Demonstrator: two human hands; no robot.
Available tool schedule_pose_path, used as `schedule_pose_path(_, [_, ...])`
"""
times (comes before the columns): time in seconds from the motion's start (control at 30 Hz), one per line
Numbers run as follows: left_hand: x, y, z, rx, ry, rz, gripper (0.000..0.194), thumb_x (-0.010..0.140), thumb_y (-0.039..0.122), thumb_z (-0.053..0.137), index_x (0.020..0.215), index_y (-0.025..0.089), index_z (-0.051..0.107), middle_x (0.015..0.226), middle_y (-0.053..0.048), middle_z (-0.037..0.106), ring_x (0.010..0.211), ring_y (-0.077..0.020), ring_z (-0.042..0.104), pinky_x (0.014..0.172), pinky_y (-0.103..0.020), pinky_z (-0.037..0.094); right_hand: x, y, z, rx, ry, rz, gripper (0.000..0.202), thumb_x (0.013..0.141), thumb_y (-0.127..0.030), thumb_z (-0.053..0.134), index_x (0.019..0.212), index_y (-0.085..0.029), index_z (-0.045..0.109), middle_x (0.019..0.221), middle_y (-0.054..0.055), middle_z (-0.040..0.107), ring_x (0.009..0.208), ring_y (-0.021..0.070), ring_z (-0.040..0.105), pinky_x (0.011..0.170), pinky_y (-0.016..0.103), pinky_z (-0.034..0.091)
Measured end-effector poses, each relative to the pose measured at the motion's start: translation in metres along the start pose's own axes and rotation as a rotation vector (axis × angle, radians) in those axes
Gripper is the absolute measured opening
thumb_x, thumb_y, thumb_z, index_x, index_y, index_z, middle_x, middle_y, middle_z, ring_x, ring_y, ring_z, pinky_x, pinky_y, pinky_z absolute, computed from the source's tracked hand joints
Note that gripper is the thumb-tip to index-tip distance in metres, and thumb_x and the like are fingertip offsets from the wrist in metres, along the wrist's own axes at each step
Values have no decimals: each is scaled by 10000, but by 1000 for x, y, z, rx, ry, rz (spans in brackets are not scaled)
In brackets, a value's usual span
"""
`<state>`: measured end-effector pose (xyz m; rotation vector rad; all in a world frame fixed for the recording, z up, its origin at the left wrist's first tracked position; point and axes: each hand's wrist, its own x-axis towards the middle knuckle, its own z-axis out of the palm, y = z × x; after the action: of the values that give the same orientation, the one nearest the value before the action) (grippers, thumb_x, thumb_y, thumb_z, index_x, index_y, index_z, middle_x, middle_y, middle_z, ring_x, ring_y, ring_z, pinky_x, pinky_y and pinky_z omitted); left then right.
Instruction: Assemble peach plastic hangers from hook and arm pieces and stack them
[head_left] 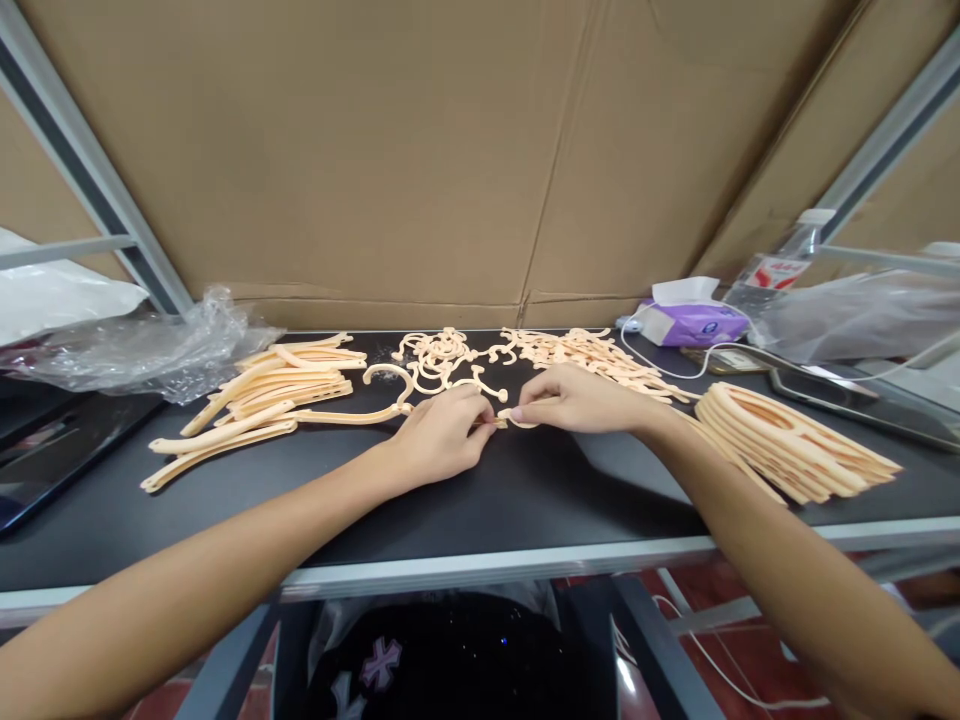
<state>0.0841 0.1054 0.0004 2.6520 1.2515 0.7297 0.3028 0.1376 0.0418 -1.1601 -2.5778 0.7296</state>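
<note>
My left hand (442,435) is closed around one arm of a peach plastic clothes hanger (349,416). The hanger's hook (405,378) points away from me, and its other arm stretches left across the dark table. My right hand (574,398) pinches a small curved peach piece (523,420) against the hanger's end, which shows just past my left fingertips. Whether the two parts are joined I cannot tell. Behind my hands lie a pile of loose hooks (442,352) and a heap of small curved pieces (585,358).
Loose hanger arms (292,385) lie on the left, beside crumpled clear plastic (172,350). To the right stand stacked hangers (787,440), a purple tissue pack (694,318), a bottle (784,265) and a white cable (660,372). Cardboard (375,150) walls the back; a metal edge (487,572) runs in front.
</note>
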Motion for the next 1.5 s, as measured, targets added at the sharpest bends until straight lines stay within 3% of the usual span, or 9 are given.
schedule_pose_path(0.17, [1,-2,0,-10,-7,13,102,898,199,571,867,173,664,914,-49,665,864,-199,631,791,-339,508,1,-1,1,-31,-29,31,375,853,-472,554,656,-168,651,556,-45,456,563,103,385,544,266,270])
schedule_pose_path(0.7, [4,-7,4,-52,5,64,111,900,167,587,841,166,680,864,-44,680,854,-191,635,810,-324,495,3,2,4,41,-80,74,406,834,-501,551,600,-170,574,547,-50,387,542,94,322,520,262,232])
schedule_pose_path(0.97, [5,-10,7,-55,-3,135,135,899,142,574,839,155,693,878,-59,683,849,-190,632,814,-326,500,4,5,5,17,-124,60,473,819,-581,545,566,-182,512,539,-62,320,542,95,276,520,273,208])
schedule_pose_path(1.17, [5,-11,7,-55,12,168,147,895,127,574,836,157,705,858,-57,694,841,-187,642,813,-317,503,3,3,5,-8,-91,94,461,803,-585,570,595,-174,594,537,-48,399,544,104,334,527,271,238])
schedule_pose_path(1.5, [5,-11,8,-38,42,202,157,905,120,561,832,144,698,844,-63,701,825,-186,644,801,-312,503,2,3,10,-142,-34,104,448,843,-553,554,594,-183,595,514,-42,452,520,104,374,530,271,237])
